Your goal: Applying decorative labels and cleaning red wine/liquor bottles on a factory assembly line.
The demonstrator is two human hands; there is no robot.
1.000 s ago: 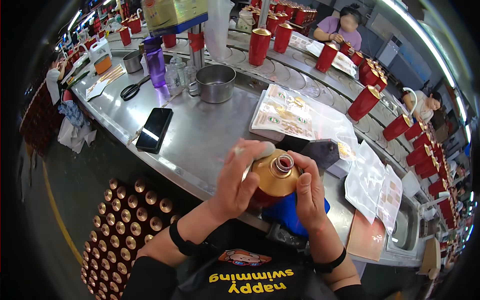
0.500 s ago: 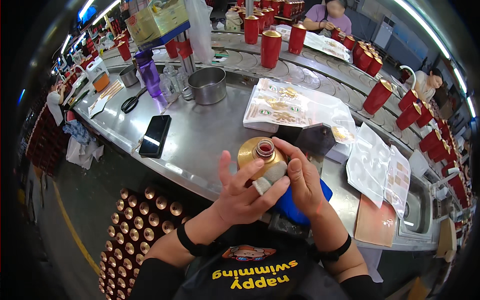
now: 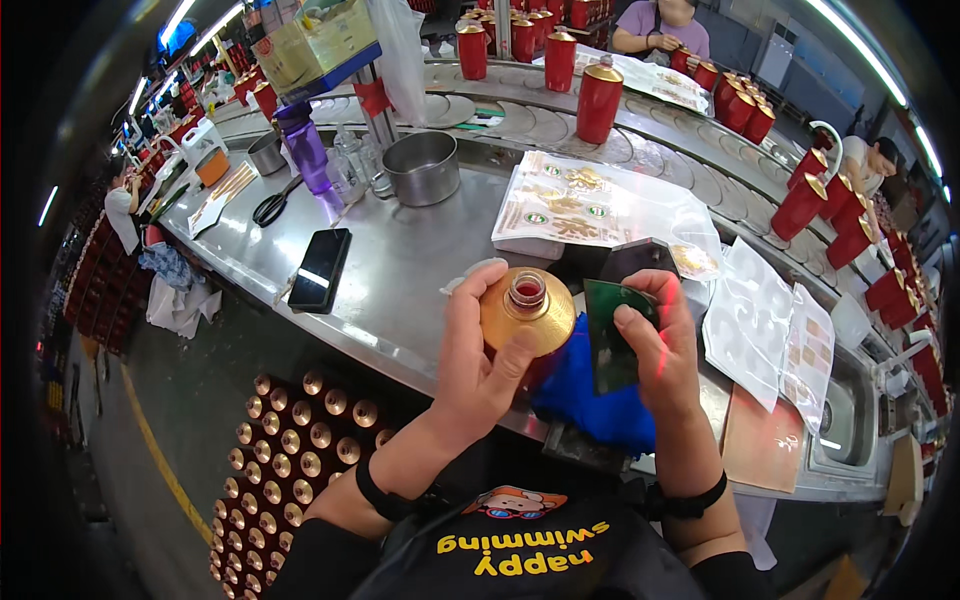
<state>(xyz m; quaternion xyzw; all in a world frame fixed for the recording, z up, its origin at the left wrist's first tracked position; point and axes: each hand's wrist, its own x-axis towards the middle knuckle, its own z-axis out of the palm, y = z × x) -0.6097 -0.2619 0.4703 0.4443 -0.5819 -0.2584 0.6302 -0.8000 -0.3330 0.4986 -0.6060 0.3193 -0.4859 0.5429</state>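
At the near edge of the surface (image 3: 400,265), one red bottle (image 3: 546,324) and one green sheet (image 3: 606,345)

My left grip (image 3: 476,372) curls around the red bottle's gold shoulder, spread to its width. My right grip (image 3: 664,345) pinches the green sheet between thumb and fingers, just beside it. Below the sheet I see one blue cloth (image 3: 612,412). Farther left I count one phone (image 3: 320,270), one pair of scissors (image 3: 272,207) and two metal pots (image 3: 423,175).

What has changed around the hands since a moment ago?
The right hand has come off the gold-topped bottle, moved to the right, and now shows a dark green sheet in its grip. The left hand alone grasps the bottle. The phone and metal pot stayed put.
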